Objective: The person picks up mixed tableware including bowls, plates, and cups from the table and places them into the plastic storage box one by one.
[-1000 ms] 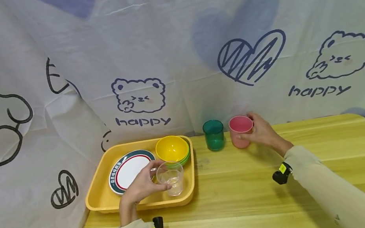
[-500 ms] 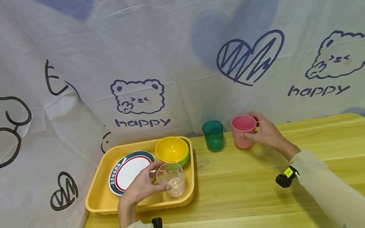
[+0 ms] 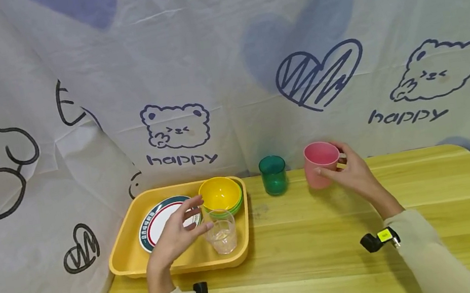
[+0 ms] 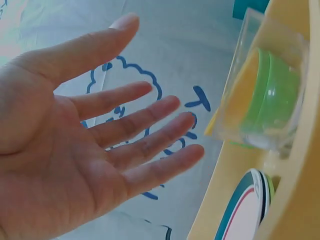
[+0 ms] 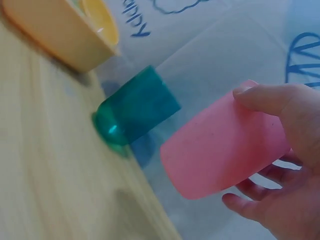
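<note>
My left hand [image 3: 174,237] is beside a clear plastic cup [image 3: 224,240], which stands in the yellow tray [image 3: 130,258]. In the left wrist view the fingers [image 4: 150,132] are spread and straight, with nothing in the palm. My right hand [image 3: 356,174] grips a pink mug [image 3: 319,178] at its handle side, with the thumb lying on its wall. The right wrist view shows the mug [image 5: 220,145] held above the wooden table [image 5: 40,150], tilted in that view. To the mug's left stands a teal see-through cup [image 3: 274,177].
Inside the tray, a yellow bowl [image 3: 219,194] sits stacked in green ones at the back right. Plates with a teal rim [image 3: 145,235] lie at the left. A printed white cloth [image 3: 231,65] hangs right behind the table.
My left hand has let go of the clear cup and drawn back to the left, fingers opening. My right hand has moved the pink mug rightward, away from the teal cup, and raised it.
</note>
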Motion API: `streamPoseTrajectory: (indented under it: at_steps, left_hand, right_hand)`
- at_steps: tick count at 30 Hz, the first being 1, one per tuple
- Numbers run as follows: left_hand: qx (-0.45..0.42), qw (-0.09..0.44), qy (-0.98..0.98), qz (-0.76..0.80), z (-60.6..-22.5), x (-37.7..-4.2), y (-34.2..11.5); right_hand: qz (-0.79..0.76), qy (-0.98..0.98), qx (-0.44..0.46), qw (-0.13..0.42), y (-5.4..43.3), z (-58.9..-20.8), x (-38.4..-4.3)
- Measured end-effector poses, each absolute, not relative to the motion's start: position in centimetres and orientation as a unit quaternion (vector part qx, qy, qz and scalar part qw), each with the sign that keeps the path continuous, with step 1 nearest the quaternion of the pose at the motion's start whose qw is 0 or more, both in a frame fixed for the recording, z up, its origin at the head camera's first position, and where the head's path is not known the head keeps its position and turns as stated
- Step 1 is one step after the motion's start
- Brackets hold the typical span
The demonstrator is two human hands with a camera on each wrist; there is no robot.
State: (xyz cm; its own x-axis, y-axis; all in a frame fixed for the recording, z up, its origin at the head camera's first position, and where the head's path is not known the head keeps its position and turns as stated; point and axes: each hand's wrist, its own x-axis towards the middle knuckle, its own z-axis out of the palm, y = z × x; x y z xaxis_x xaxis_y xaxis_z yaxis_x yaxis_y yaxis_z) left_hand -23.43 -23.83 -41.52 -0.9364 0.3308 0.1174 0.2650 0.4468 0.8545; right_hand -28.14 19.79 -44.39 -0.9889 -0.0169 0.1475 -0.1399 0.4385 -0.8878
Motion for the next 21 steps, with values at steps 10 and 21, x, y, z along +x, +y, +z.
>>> streamPoseTrajectory:
  at_steps: [10, 21]
  left_hand:
    - [0.215, 0.028, 0.787, 0.578, -41.2, -23.6, -21.3]
    - [0.221, -0.001, 0.752, 0.621, -41.5, -23.7, -18.0]
  right_hand:
    - [0.553, -0.825, 0.071, 0.094, 19.1, -43.6, -25.9]
    - [0.562, -0.814, 0.076, 0.122, 19.1, -44.0, -24.1]
